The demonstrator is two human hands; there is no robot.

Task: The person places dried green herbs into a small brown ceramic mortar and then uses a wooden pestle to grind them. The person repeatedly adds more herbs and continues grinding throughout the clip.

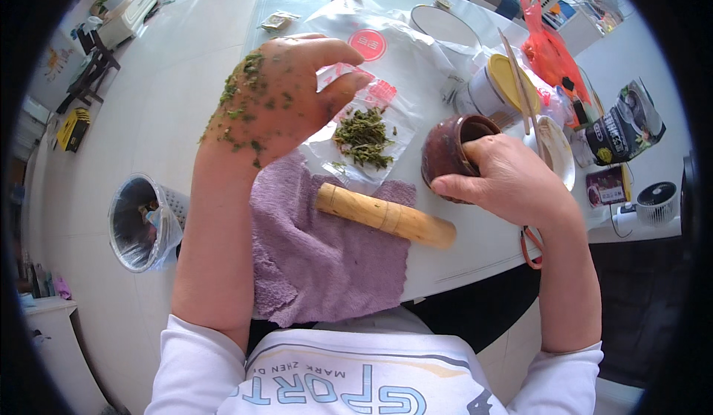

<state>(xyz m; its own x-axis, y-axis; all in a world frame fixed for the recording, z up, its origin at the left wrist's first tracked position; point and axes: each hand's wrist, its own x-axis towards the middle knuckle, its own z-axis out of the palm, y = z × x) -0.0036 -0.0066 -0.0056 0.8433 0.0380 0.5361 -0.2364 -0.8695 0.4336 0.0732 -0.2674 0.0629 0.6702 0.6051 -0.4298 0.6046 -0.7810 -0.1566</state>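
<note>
Bits of crushed green plant stick to the back and wrist of my left hand [289,80], which is raised over the table with thumb and fingers apart, holding nothing. Below it a heap of dark green shredded leaves [365,138] lies on a white plastic bag [390,80] with red print. My right hand [501,175] grips the rim of a brown glazed ceramic pot [443,150], fingers inside and thumb outside. The pot tilts towards that hand, and its contents are hidden. A short bamboo section [384,214] lies across a purple towel [334,264] nearer my body.
Right of the pot are a yellow-lidded can [484,94], a white bowl [560,161] and orange-handled scissors [530,248]. Farther right are a black pouch [624,125], a small fan [657,203] and a red plastic bag [548,53]. A lined waste bin [139,223] stands on the floor at left.
</note>
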